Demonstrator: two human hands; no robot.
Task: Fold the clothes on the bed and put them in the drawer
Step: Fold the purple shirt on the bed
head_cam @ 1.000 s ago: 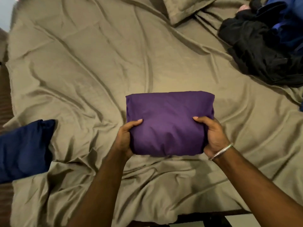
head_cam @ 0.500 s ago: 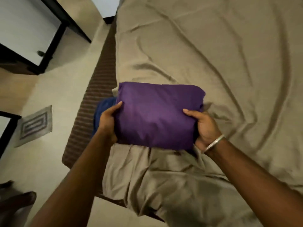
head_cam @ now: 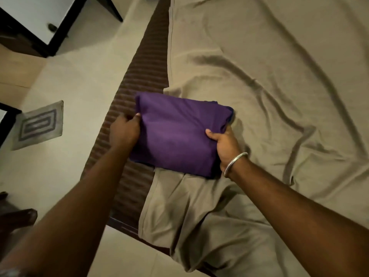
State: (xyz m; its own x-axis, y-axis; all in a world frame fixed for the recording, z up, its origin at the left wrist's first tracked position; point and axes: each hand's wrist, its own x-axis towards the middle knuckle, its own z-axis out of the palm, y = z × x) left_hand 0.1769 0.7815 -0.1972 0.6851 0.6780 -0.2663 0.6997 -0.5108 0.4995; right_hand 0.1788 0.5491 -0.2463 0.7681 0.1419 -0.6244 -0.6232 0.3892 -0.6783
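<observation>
A folded purple garment (head_cam: 177, 132) lies at the left edge of the bed (head_cam: 269, 80), partly overhanging the brown striped side of the mattress (head_cam: 139, 76). My left hand (head_cam: 124, 130) grips its left edge, thumb on top. The right edge is held by my right hand (head_cam: 225, 144), which wears a metal bangle, with its thumb on top and fingers underneath. A thin sliver of blue cloth (head_cam: 231, 112) peeks out from under the purple garment's far right corner; the rest of it is hidden.
The olive sheet is rumpled and hangs over the near corner of the bed. Pale floor tiles run along the left, with a small grey patterned mat (head_cam: 38, 124). Dark-framed furniture with a white door and a round knob (head_cam: 52, 27) stands at the top left.
The view has swung left toward the bed's edge. Both hands carried the purple garment left and set it down over the folded blue cloth, which now hardly shows.
</observation>
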